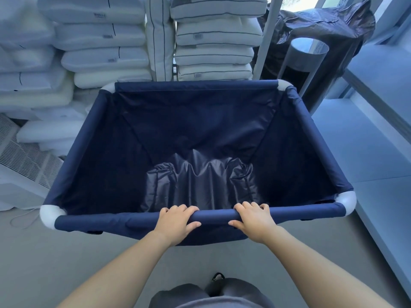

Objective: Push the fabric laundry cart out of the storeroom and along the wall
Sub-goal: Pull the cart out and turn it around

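Both hands grip the cart's near rail.
Left hand (178, 221) and right hand (255, 221) wrap the cart (200, 130); pillows (106, 47) stacked beyond.

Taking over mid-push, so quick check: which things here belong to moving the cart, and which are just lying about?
Part of the job:
- fabric laundry cart
- near rail, gripped by left hand and right hand

Just lying about:
- stacked pillows
- black bag
- grey cylinder bin
- floor vent
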